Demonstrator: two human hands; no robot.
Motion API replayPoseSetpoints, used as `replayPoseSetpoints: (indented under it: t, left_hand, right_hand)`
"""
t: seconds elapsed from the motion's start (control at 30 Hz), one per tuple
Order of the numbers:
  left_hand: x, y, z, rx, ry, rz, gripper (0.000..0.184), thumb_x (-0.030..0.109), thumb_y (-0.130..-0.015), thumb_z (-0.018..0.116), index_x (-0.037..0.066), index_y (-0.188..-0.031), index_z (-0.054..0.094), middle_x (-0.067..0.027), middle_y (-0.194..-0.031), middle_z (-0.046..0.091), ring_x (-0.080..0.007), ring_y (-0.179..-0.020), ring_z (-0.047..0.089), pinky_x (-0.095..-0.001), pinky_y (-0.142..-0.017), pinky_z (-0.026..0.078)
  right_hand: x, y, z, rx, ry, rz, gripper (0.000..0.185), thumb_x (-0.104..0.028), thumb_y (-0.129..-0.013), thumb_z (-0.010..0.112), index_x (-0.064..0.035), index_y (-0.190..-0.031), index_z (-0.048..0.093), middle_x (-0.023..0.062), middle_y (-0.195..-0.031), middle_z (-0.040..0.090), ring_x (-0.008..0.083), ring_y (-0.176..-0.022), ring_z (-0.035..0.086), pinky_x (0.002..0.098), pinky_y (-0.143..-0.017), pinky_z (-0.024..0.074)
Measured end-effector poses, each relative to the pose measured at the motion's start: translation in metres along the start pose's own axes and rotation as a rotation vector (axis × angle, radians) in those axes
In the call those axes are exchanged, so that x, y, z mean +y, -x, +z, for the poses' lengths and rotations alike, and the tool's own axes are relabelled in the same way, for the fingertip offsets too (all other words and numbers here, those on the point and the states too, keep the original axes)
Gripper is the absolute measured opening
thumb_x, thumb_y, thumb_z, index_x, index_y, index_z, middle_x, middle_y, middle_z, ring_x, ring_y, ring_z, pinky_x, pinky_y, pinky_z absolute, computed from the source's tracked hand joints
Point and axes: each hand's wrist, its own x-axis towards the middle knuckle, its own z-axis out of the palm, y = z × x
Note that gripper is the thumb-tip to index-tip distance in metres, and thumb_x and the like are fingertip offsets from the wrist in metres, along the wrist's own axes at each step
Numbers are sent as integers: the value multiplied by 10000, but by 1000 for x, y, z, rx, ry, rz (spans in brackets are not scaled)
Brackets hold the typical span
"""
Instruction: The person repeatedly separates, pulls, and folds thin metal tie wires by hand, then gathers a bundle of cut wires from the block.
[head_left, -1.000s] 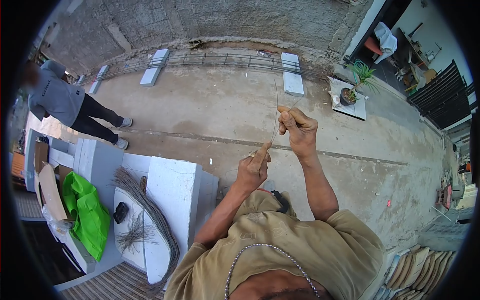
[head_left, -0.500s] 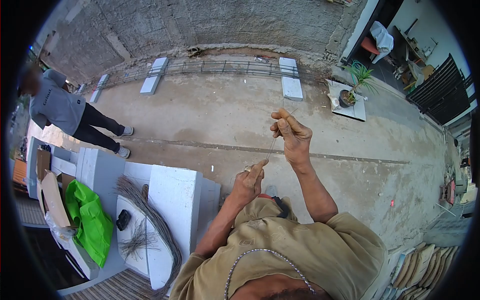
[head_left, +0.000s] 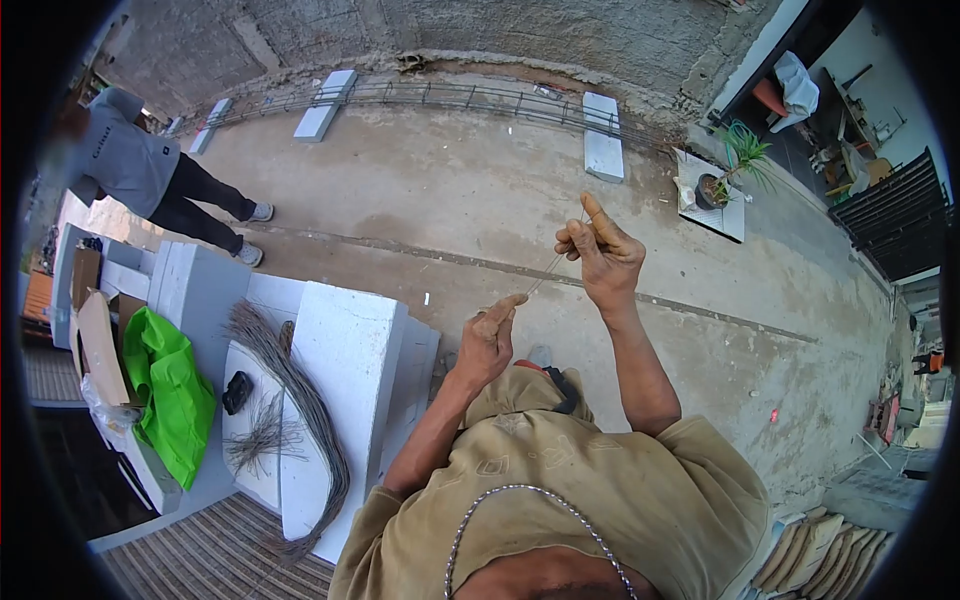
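Left hand [head_left: 487,345] has a thin wire [head_left: 545,274] pinched at the fingertips and the right hand [head_left: 610,258] pinches it higher up, index finger sticking up, so it's strung in midair between the two. Off to the left, a curved wire bundle [head_left: 312,405] lies along the left edge of a big white block [head_left: 345,335], with a looser clump of wires [head_left: 262,438] on the white slab [head_left: 270,490] beside it and a bright green bag [head_left: 172,395] past that slab's left edge. Farther out, a person in a grey shirt [head_left: 130,150] is standing around.
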Motion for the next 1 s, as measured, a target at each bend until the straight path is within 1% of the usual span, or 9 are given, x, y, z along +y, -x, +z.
replayPoseSetpoints:
  t: [0.07,0.23,0.3,0.4,0.47,0.6,0.77,0.9,1.0]
  left_hand:
    - [-1,1,0,-40,30,-25,248,-14,-877,487,27,-1093,603,-192,-715,599,-311,-592,571,-366,-577,457]
    - [5,-1,-11,-28,64,-5,215,6,-883,493,5,-1072,597,-211,-796,623,-356,-677,607,-388,-609,471]
    - [5,-5,-18,-91,55,-49,205,9,-881,495,-7,-1061,593,-211,-834,629,-371,-710,614,-395,-621,475]
    - [3,-4,-26,-229,125,-54,182,34,-886,509,20,-1041,603,-194,-826,631,-352,-639,581,-381,-604,463]
    - [5,-3,-41,-334,161,-46,168,59,-895,513,30,-1033,606,-182,-812,628,-322,-621,567,-376,-606,457]
    - [14,3,-63,-451,263,-113,170,139,-932,497,36,-1005,611,-145,-782,621,-234,-623,540,-365,-612,442]
    - [3,21,-77,-478,435,-236,270,253,-965,482,37,-934,641,-8,-622,509,-124,-565,428,-295,-533,377]
    - [-8,47,-107,-546,587,-545,301,329,-945,526,63,-892,657,53,-530,409,-68,-497,357,-243,-474,307]
    - [-7,72,-111,-540,420,-378,284,282,-938,537,12,-939,626,-5,-595,481,-102,-548,450,-264,-523,389]
  right_hand:
    - [-13,-5,-4,-19,-19,136,527,-177,-873,653,11,-1321,448,116,-875,677,135,-731,633,241,-617,511]
    - [-28,5,0,445,640,-756,667,-307,-815,709,9,-1329,425,128,-1122,590,249,-1038,549,356,-925,429]
    - [-46,15,4,73,699,-892,615,-299,-788,729,-50,-1295,485,92,-1065,598,234,-999,558,361,-892,436]
    - [-64,28,9,-726,858,-783,525,-248,-766,737,-136,-1244,550,41,-909,596,189,-849,577,344,-750,470]
    - [-34,32,-2,-934,979,-663,481,-213,-751,739,-182,-1205,583,17,-795,568,164,-728,568,328,-626,477]
    - [-41,34,-18,-879,904,-751,496,-47,-632,624,-161,-1114,641,22,-666,469,168,-604,545,291,-432,446]
    - [-49,10,-34,-715,747,-608,302,17,-752,639,-84,-1037,647,67,-638,504,197,-502,508,318,-445,413]
    - [-54,-11,-57,-686,709,-599,221,38,-807,629,-46,-1010,645,89,-696,584,211,-523,517,315,-487,413]
    - [-64,-18,-65,-758,644,-586,204,39,-804,632,-36,-993,648,91,-751,625,220,-558,546,305,-520,432]
